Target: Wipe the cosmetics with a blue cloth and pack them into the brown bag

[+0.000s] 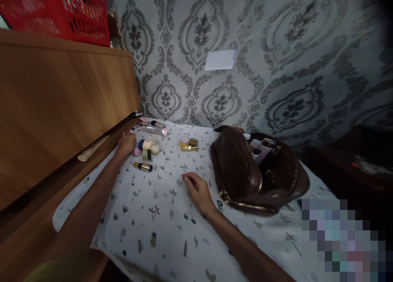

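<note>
My left hand (pixel 127 143) is at the left side of the cloth, beside a group of small cosmetics. Its fingertips are hard to see, so whether it grips anything is unclear. Close to it are a dark-blue-and-peach jar (pixel 146 145), a small pink item (pixel 136 152), a green jar (pixel 147 154) and a cream round jar (pixel 154 150). Nearer to me lies a black-and-gold tube (pixel 143 166). My right hand (pixel 196 188) rests on the cloth with loosely bent fingers and nothing in it. A brown leather bag (pixel 238 167) stands unzipped to its right, with bottles (pixel 267 147) inside.
Past my left hand lie a shiny pink tube (pixel 155 129) and a pink compact (pixel 144 120). A gold tube (pixel 189 148) and small round pots (pixel 193 142) sit mid-cloth. A wooden cabinet (pixel 70 98) carrying a red basket (pixel 70 16) borders the left; patterned wallpaper (pixel 166 98) rises behind.
</note>
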Available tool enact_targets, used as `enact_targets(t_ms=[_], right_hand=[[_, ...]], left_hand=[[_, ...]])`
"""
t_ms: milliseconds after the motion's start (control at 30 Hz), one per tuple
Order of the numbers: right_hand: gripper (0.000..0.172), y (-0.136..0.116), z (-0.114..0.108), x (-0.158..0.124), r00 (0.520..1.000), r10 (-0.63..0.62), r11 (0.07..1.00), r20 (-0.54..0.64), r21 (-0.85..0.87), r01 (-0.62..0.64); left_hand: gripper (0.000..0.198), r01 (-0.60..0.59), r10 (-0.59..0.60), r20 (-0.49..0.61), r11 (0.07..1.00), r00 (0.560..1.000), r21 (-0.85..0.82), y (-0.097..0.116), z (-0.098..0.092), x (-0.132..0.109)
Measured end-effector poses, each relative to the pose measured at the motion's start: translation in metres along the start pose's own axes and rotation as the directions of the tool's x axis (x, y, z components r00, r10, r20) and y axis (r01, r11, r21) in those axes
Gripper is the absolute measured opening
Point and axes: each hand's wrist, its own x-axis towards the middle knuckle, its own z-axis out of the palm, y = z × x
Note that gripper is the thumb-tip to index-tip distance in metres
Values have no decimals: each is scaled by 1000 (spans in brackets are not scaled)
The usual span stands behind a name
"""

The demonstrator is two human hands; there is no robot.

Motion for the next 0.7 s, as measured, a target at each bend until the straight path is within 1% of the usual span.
enact_targets(t_ms=[100,200,367,467,567,633,700], right_hand=[[27,0,0,0,1000,-15,1000,9,-5,15],[25,0,0,-1,1000,-23,1000,9,-3,23],[24,1,0,-1,999,-49,999,6,-16,50],[24,1,0,0,998,-54,998,11,-30,55],[24,2,-1,0,998,-66,997,14,-34,66],[24,2,-1,0,998,-68,997,12,-36,69],[24,1,-1,0,998,-68,997,14,-42,68]], left_hand=[[31,-92,92,9,995,996,-32,12,11,-4],[29,-167,168,9,982,986,-85,20,16,-8],[28,-231,229,-37,947,973,-221,24,24,-12],[30,-212,189,-102,924,977,-317,14,25,-12],[35,-140,81,-170,918,982,-372,-6,23,-13],[37,-94,19,-194,917,981,-387,-19,21,-14],[36,-72,-5,-192,917,981,-393,-26,21,-17]])
